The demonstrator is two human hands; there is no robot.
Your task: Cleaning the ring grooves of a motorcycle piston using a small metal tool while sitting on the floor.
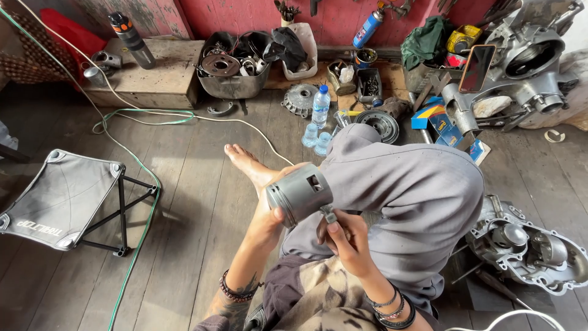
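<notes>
Head view looked down on a plank floor (196, 202) crowded with engine parts. Largest item: the person's bent knee in grey cloth (410, 190), which hid much of the floor behind it and part of the right-hand clutter. Left of it stood a folding stool (58, 199) with a grey fabric seat, well apart from the hands. An engine casing (527, 58) sat at upper right with a phone (476, 67) leaning on it; a second crankcase half (530, 251) lay on the floor just beside the knee. A wooden block (153, 76) along the red wall carried a dark flask (131, 40). Beside it, a metal basin (233, 70) full of parts. A green hose (144, 184) and a white cord (257, 132) ran across the boards. A plastic water bottle (320, 105) stood upright near small clear cups (315, 140).

Piston (300, 195), grey metal, was held above the bare foot (248, 162), in front of the knee, tilted crown-left. Left hand (269, 224) cupped it from below, thumb pressed on the skirt; grip closed on the piston. Right hand (343, 236) sat just under the piston's open end, fingers pinched narrowly round a small metal piece (331, 216); what it was could not be told.
</notes>
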